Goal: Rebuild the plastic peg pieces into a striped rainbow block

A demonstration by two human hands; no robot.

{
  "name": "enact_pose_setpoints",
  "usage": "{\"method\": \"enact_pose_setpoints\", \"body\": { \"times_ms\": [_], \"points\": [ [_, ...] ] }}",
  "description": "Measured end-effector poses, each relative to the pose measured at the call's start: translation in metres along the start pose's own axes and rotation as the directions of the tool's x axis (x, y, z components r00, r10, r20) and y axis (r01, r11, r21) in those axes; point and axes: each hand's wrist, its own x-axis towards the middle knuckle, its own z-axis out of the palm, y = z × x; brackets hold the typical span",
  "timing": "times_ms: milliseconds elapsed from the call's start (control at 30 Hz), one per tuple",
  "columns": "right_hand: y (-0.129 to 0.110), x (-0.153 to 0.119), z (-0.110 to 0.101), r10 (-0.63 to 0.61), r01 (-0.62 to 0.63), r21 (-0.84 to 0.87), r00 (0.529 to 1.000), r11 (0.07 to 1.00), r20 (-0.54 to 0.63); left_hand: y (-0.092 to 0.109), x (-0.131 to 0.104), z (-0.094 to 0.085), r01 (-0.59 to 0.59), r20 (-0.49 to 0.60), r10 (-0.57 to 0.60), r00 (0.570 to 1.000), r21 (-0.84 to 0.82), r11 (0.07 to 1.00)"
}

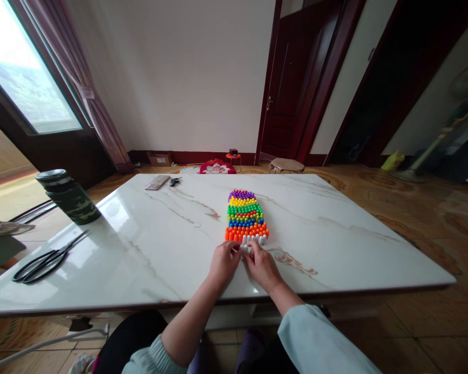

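Observation:
Small round-topped, capsule-like pieces (245, 210) stand packed upright in colour bands on the marble-patterned table (159, 259). Purple is at the far end, then yellow, green mixed with red, blue and orange (246, 230). White pieces (262, 239) form the nearest row. At this near edge my left hand (224, 261) is closed in a pinch, its fingertips against a white piece. From the other side my right hand (263, 266) closes its thumb and finger on white pieces there. The fingers partly hide what they hold.
Black-handled scissors (50, 262) and a camouflage-patterned flask (72, 200) lie and stand at the left. A phone (157, 182) and keys (175, 182) rest near the far edge. Beyond the table are a round stool (287, 165) and a dark red door (296, 78).

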Motion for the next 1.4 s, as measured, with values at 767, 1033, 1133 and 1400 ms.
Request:
{"method": "enact_pose_setpoints", "body": {
  "times_ms": [767,1033,1133,1400],
  "points": [
    [-0.003,-0.002,-0.003,-0.081,0.088,-0.119,0.995,0.989,0.063,-0.013,-0.007,-0.005,0.01,-0.126,0.001,0.992,0.088,0.996],
    [-0.005,-0.005,-0.004,-0.11,0.11,0.009,0.994,0.994,0.003,-0.019,-0.021,-0.017,0.146,-0.091,-0.115,0.989,0.66,0.736],
    [0.007,-0.007,-0.014,-0.023,0.022,-0.006,0.992,1.0,-0.122,-0.014,-0.019,-0.01,0.129,-0.023,-0.164,0.986,0.725,0.677],
    [0.06,0.01,-0.035,0.38,-0.476,-0.443,0.878,0.759,-0.292,-0.011,-0.017,-0.01,0.131,-0.032,-0.158,0.987,0.735,0.666]
  ]
}}
